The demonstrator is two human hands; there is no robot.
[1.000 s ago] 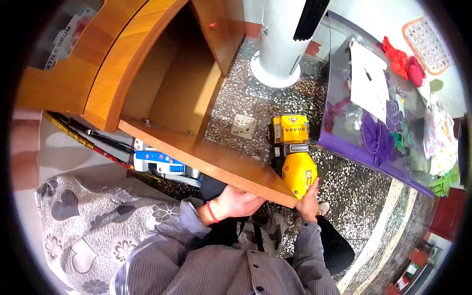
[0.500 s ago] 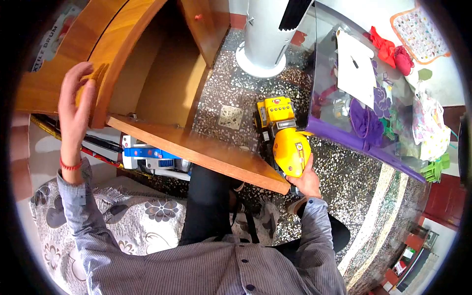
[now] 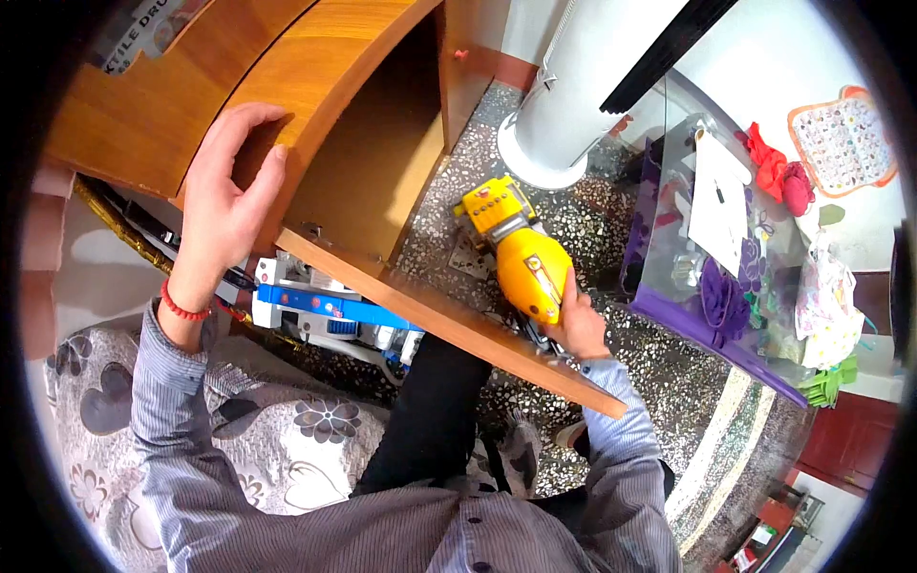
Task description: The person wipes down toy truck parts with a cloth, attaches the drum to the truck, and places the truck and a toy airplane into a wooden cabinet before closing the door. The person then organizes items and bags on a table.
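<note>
My right hand (image 3: 579, 322) grips the rear end of a yellow toy mixer truck (image 3: 530, 272), whose cab points toward the cabinet opening. The truck is over the speckled floor, just beyond the open wooden door (image 3: 458, 320). My left hand (image 3: 224, 191), with a red bracelet on its wrist, rests against the curved front of the wooden cabinet (image 3: 287, 72), its fingers and thumb apart and nothing held. The open compartment (image 3: 368, 158) lies between my hands, its visible inner floor bare.
A white column-shaped appliance (image 3: 549, 143) stands behind the truck. To the right is a clear-covered table with a purple edge (image 3: 716, 353), bearing paper, cloths and bags. A blue and white toy (image 3: 334, 310) sits behind the door, near a patterned cover (image 3: 315, 420).
The truck has moved left toward the compartment and turned, with my right hand on it. My left hand rose from the door's edge to the cabinet front. The view has shifted.
</note>
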